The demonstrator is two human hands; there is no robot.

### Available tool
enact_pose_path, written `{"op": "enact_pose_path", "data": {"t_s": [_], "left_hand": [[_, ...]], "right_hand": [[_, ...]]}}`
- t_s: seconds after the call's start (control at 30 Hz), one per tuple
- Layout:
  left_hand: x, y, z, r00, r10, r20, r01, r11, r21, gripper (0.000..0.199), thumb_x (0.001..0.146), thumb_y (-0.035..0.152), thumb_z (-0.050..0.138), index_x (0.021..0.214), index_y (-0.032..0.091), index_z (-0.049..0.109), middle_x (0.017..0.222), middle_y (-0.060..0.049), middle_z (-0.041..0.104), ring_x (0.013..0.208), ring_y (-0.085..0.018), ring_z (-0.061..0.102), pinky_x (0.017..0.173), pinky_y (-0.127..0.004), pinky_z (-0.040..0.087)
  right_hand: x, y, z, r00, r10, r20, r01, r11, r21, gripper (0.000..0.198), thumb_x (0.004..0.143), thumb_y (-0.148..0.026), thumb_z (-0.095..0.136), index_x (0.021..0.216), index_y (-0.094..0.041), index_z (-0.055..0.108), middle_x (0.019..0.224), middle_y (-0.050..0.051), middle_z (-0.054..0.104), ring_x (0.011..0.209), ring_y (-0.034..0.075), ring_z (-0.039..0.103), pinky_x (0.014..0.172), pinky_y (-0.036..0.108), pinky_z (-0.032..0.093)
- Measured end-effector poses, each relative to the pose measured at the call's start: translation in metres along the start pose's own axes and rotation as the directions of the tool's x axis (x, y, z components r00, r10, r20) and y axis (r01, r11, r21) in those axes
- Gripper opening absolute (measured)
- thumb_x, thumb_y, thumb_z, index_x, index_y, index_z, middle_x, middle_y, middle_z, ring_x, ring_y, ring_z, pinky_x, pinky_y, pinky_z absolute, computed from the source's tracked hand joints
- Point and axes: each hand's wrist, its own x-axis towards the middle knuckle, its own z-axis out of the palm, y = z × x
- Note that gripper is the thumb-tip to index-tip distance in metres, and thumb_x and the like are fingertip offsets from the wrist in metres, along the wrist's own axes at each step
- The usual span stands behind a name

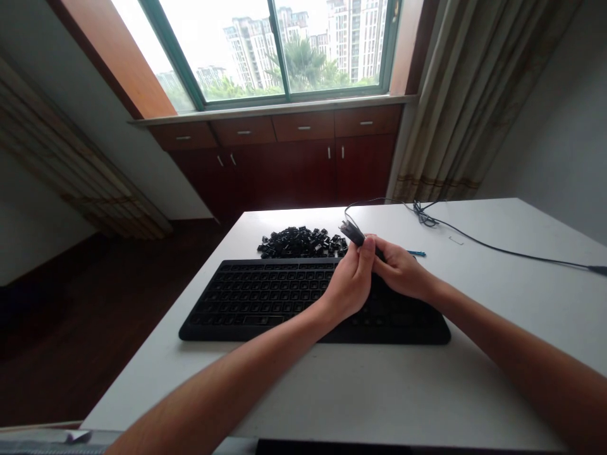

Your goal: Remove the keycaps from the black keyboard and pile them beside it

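My left hand (353, 278) and my right hand (401, 268) are together above the right half of a black keyboard (265, 264). Between their closed fingers they grip a narrow dark piece (351, 232). Its far end sticks out towards the window and shows small pale bits; its exact kind is unclear, and my fingers cover the rest. The keyboard lies flat, its key positions on the left bare of keycaps. Just behind it is a heap of loose black keycaps (301, 242). My hands and forearms hide part of the keyboard's right side.
A thin black cable (467, 234) runs from behind my hands across the white table (521, 303) to the right. A thin bent wire (456, 240) lies near it. Beside my right hand is a slim blue tool (417, 253). Cabinets (294, 164) stand below the window.
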Motion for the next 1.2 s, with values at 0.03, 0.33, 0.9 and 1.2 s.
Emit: {"op": "enact_pose_path", "data": {"t_s": [0.03,0.33,0.9,1.2], "left_hand": [[-0.0002,0.0003,-0.0002,1.000,0.000,0.002,0.000,1.000,-0.006,0.052,0.105,0.055,0.032,0.129,0.016,0.057,0.132,-0.012,0.065,0.123,-0.024,0.061,0.112,-0.035,0.040],[-0.0004,0.0013,0.0000,1.000,-0.030,-0.007,0.029,0.995,-0.100,0.053,0.104,0.056,0.036,0.135,0.018,0.054,0.135,-0.011,0.062,0.132,-0.025,0.054,0.115,-0.037,0.039],[-0.0005,0.0045,-0.0026,1.000,-0.012,0.008,0.013,0.996,-0.089,0.051,0.105,0.054,0.034,0.133,0.016,0.054,0.137,-0.012,0.060,0.132,-0.024,0.053,0.114,-0.034,0.039],[-0.0031,0.0034,-0.0050,0.999,-0.012,0.035,0.017,0.989,-0.146,0.049,0.106,0.052,0.033,0.132,0.018,0.056,0.132,-0.009,0.064,0.125,-0.024,0.058,0.111,-0.036,0.043]], "right_hand": [[0.0001,0.0005,0.0000,1.000,-0.002,-0.003,0.002,1.000,0.005,0.031,0.099,-0.040,0.055,0.119,-0.018,0.065,0.109,0.007,0.070,0.091,0.023,0.064,0.087,0.035,0.051],[-0.0015,0.0002,-0.0008,0.999,0.050,-0.009,-0.050,0.998,0.035,0.032,0.098,-0.042,0.057,0.117,-0.018,0.065,0.101,0.006,0.070,0.088,0.023,0.064,0.084,0.033,0.051],[0.0004,-0.0017,0.0004,0.999,0.045,0.003,-0.045,0.998,0.038,0.036,0.098,-0.045,0.057,0.119,-0.018,0.064,0.103,0.006,0.071,0.093,0.024,0.065,0.088,0.034,0.051],[0.0002,-0.0030,-0.0023,0.976,0.215,-0.025,-0.195,0.921,0.338,0.036,0.094,-0.055,0.060,0.098,-0.019,0.064,0.064,-0.004,0.048,0.054,0.012,0.043,0.048,0.023,0.037]]}}
